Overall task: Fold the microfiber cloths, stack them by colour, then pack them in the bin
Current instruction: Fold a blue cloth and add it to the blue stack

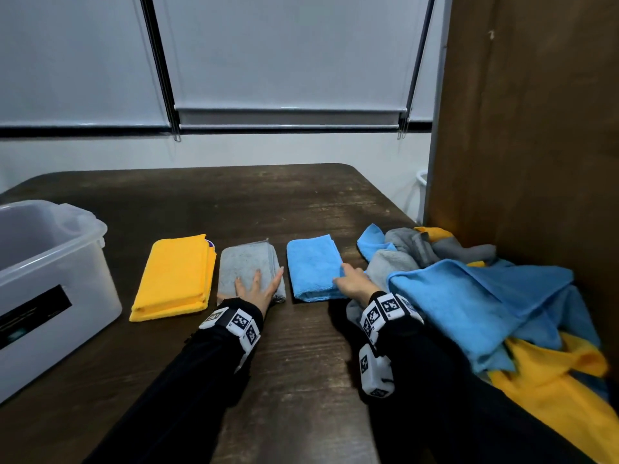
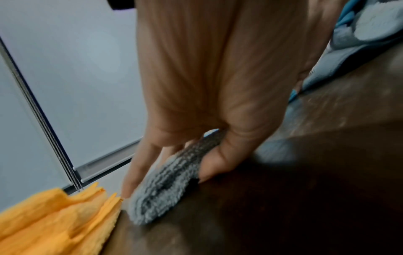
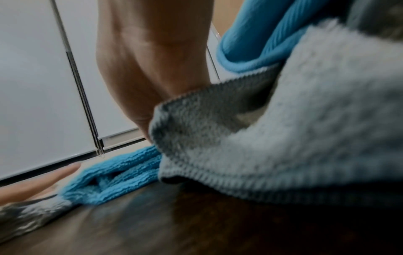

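Three folded stacks lie in a row on the dark table point(image 1: 268, 202): yellow cloths point(image 1: 174, 276), a grey cloth point(image 1: 246, 262) and a blue cloth point(image 1: 311, 266). My left hand point(image 1: 258, 284) presses flat on the grey cloth's near end with its fingers spread; the left wrist view shows those fingers point(image 2: 139, 165) over the grey cloth point(image 2: 161, 193) beside the yellow stack point(image 2: 56, 220). My right hand point(image 1: 348, 279) rests on the blue cloth's near right edge. In the right wrist view a loose grey cloth point(image 3: 283, 138) hides its fingertips, with the blue cloth point(image 3: 117, 176) beyond.
A translucent plastic bin point(image 1: 80, 289) stands at the table's left edge. A heap of unfolded blue, grey and yellow cloths point(image 1: 485, 296) fills the right side against a brown wooden panel point(image 1: 536, 128). Bare table lies behind the folded row and between my forearms.
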The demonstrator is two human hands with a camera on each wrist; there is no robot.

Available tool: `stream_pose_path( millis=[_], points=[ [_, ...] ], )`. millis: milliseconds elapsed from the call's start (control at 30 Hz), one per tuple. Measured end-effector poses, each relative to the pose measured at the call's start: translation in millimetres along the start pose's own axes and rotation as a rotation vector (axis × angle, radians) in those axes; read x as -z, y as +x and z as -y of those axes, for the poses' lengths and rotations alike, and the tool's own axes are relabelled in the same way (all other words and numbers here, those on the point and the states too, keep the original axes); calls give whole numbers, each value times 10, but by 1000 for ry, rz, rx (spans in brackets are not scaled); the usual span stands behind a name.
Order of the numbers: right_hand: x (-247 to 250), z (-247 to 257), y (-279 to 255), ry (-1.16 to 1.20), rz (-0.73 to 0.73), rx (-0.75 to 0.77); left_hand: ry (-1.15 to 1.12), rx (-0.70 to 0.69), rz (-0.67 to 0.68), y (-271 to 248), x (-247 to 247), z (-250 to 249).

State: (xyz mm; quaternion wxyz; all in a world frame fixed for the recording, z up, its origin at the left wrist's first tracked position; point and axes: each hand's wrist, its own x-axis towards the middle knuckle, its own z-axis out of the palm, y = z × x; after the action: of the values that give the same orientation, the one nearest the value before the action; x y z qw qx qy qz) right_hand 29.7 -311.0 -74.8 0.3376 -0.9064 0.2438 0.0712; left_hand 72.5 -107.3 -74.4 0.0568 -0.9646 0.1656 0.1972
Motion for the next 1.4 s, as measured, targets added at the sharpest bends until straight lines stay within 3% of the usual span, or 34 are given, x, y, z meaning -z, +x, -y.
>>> stream_pose_path(
  millis=[267,367,467,567,667,800,1000,1100,1200,1300,1400],
  points=[
    [101,-8,-614,-349,-205,26,88,-48,89,-451,-91,42],
    [122,-67,-880,-499,-427,133,-11,-180,102,-735,-88,20],
    [181,-108,-1074,-624,-580,130,-84,-316,65,-1107,-133,-3],
    [298,-180,-1220,-654,-556,-48,-125,-415,23,-1467,-214,50],
    [412,-318,-1347,-532,-468,-219,-230,-448,23,-1770,-270,200],
    [497,-475,-1541,-460,-470,-241,-290,-451,-46,-2110,-315,331],
    [538,-351,-1896,-407,-630,-58,-330,-484,-177,-2419,-309,434],
    [512,-165,-2137,-373,-684,100,-401,-543,-262,-2552,-289,445],
    [392,0,-2361,-184,-716,294,-498,-587,-366,-2635,-284,454],
    [177,117,-2479,103,-632,559,-584,-555,-506,-2634,-316,478],
    [-71,151,-2597,328,-410,728,-643,-510,-582,-2609,-362,472]
  ],
)
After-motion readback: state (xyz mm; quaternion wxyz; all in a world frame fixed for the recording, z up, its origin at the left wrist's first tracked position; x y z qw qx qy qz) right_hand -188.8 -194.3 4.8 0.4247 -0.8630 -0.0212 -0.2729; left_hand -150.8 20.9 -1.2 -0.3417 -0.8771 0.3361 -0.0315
